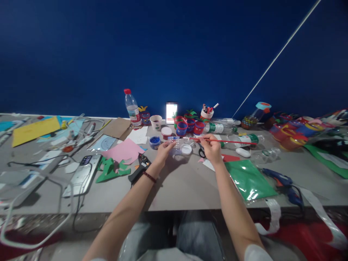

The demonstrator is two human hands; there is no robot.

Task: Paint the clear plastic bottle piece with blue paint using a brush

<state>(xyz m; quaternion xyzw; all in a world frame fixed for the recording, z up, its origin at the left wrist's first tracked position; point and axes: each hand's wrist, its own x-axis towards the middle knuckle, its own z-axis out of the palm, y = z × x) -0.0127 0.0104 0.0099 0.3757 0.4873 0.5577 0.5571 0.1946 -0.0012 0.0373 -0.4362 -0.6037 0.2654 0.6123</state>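
Head view, over a grey table (pixel 179 192).

Item: left hand (pixel 164 152), dark-red beaded bracelet at the wrist, fingers closed on a clear plastic piece (pixel 177 145) with blue on it, above the table's middle.
Item: right hand (pixel 211 148), pinching a long red brush (pixel 233 141); its tip end points left, to the plastic piece. Contact between the two: cannot tell.
Item: open jar of blue paint (pixel 155 142), just left of the left hand.
Item: round white lid (pixel 186 149), between the hands.
Item: black-handled scissors (pixel 201 152), near the right hand.
Item: blue cups (pixel 181 128) with small eyes, behind the hands.
Item: red-capped bottle (pixel 133 111), upright by the blue wall (pixel 95 58).
Item: green sheet (pixel 248 177) in a clear sleeve, right of the right forearm; blue glue gun (pixel 284 185) beyond it.
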